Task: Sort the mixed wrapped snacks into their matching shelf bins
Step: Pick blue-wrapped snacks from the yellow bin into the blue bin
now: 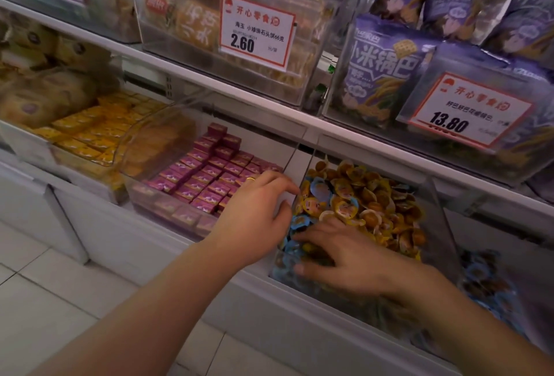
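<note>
Head view: your right hand point(347, 258) is down in the mixed bin point(443, 225), palm down, fingers spread over the pile at the front left corner, where the blue snacks point(299, 221) gather among the yellow snacks point(377, 204). Whether anything is pinched under that palm, you can't tell from here. Your left hand point(257, 210) hovers loosely open at the bin's left wall, fingers curled toward the same corner, holding nothing visible, just over the edge of the pink boxes point(209, 174).

These little wrapped pieces look light and crinkly, likely slick, with firm centres. They should slide and spill easily when stirred. Pinch each blue one by the frilly wrapper edge, or scoop a few into a cupped palm. A bin further right point(485, 282) seems to hold mostly blue ones, probably their home. Rake gently; loose piles shift fast.
</note>
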A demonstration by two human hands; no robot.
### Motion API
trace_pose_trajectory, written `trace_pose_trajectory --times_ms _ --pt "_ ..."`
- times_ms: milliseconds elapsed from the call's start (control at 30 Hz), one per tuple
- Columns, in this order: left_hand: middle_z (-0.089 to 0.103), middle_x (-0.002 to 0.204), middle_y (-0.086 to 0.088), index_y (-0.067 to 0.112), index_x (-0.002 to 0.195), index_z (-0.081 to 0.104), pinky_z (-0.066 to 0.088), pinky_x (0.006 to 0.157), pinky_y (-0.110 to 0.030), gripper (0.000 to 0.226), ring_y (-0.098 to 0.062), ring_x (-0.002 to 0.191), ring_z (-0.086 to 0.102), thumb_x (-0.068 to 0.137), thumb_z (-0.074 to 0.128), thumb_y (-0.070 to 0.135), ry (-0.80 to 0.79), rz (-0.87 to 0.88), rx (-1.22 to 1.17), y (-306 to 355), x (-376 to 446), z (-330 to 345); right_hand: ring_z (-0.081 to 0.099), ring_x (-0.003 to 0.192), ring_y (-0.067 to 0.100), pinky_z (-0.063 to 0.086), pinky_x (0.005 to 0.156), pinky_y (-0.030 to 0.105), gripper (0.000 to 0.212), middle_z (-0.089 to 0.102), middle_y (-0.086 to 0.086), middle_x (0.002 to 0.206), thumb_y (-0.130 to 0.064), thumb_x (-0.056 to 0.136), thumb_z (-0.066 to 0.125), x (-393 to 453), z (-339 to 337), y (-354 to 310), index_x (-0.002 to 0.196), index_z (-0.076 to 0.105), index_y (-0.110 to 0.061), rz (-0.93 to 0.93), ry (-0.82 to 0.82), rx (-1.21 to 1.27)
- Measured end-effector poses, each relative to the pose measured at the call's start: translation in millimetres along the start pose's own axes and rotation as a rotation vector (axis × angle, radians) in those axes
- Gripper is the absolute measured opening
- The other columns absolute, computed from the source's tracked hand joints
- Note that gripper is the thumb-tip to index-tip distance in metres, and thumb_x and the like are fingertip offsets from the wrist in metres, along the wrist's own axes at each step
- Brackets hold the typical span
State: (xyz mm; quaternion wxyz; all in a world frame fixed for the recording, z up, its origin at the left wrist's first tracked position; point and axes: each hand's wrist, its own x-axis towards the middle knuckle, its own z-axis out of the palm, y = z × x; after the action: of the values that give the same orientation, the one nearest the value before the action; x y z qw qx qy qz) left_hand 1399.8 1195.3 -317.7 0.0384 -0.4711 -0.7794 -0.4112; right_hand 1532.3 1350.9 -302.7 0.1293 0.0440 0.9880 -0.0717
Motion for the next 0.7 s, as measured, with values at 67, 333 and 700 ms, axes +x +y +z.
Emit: trace_pose_trajectory --times_ms 67,333,700 --pt "0.059 0.117 0.009 0.025 0.115 0.065 0.047 0.09 -0.035 0.027 -0.018 0.107 0.056 0.089 0.057 0.019 0.012 -0.019 0.003 1.1 2.2 2.0 0.03 0.13 0.015 0.033 0.109 0.041 0.096 0.041 -0.009 0.146 -0.09 0.07 0.04 6.6 4.0 -3.3 0.151 0.025 -0.042 0.052 -0.057 -0.052" --pt "0.058 0.116 0.009 0.024 0.115 0.066 0.048 0.089 -0.037 0.028 -0.018 0.107 0.056 0.089 0.057 0.018 0.019 -0.018 -0.004 1.8 0.7 0.4 0.057 0.096 0.009 0.055 0.083 0.037 0.057 0.059 -0.014 0.105 -0.072 0.062 0.069 23.5 11.1 -7.6 0.108 0.057 -0.04 0.092 0.119 0.114" --pt "0.057 0.12 0.011 0.026 0.117 0.066 0.046 0.089 -0.03 0.027 -0.012 0.106 0.055 0.092 0.056 0.022 0.013 0.004 0.01 3.3 -0.3 -2.0 0.058 0.093 -0.002 0.049 0.079 0.02 0.037 0.066 -0.018 0.108 -0.057 0.085 0.067 3.3 9.5 -4.4 0.114 0.068 -0.034 -0.008 0.088 0.261"
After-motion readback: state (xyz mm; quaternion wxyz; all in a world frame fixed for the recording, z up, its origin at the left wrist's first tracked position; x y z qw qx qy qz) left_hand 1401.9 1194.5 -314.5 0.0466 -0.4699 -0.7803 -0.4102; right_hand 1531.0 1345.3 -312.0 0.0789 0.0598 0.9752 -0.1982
